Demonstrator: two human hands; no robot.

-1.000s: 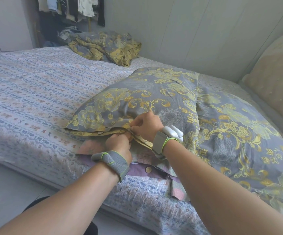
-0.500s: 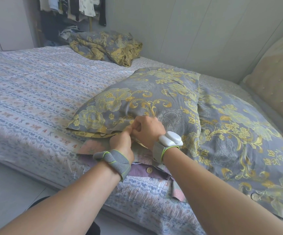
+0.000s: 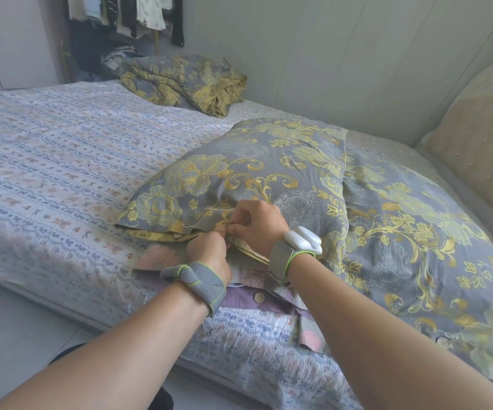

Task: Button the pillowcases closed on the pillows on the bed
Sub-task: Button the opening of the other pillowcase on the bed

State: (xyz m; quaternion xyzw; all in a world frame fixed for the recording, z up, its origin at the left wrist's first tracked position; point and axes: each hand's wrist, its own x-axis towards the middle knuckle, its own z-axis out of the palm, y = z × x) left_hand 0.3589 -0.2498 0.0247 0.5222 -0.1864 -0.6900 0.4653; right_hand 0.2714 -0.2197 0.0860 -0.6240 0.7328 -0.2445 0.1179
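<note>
Head view is showing both hands working at the near open edge of the floral pillowcase (image 3: 254,173), which is lying on the bed sheet (image 3: 47,173) at frame centre with its opening facing 6 o'clock. The left hand (image 3: 209,255) is pinching the lower hem with curled fingers. The right hand (image 3: 257,226) is pinching the upper flap against it, thumb and fingertips closed on the fabric. The two hands are touching at the hem. Whether a button is sitting between the fingers cannot be told, as they are covering that spot. A second pillow (image 3: 416,247) in matching fabric is lying at 3 o'clock, touching the first. A purple cloth (image 3: 239,297) bearing a pale button (image 3: 259,297) is lying beneath the wrists at 6 o'clock. Each wrist is wearing a grey band, and the right one is carrying a white device (image 3: 303,242). A crumpled floral cover (image 3: 186,81) is sitting at 11 o'clock on the far side of the bed, hanging clothes (image 3: 139,13) are showing at 12 o'clock, and a padded headboard (image 3: 482,149) is standing at 2 o'clock.
</note>
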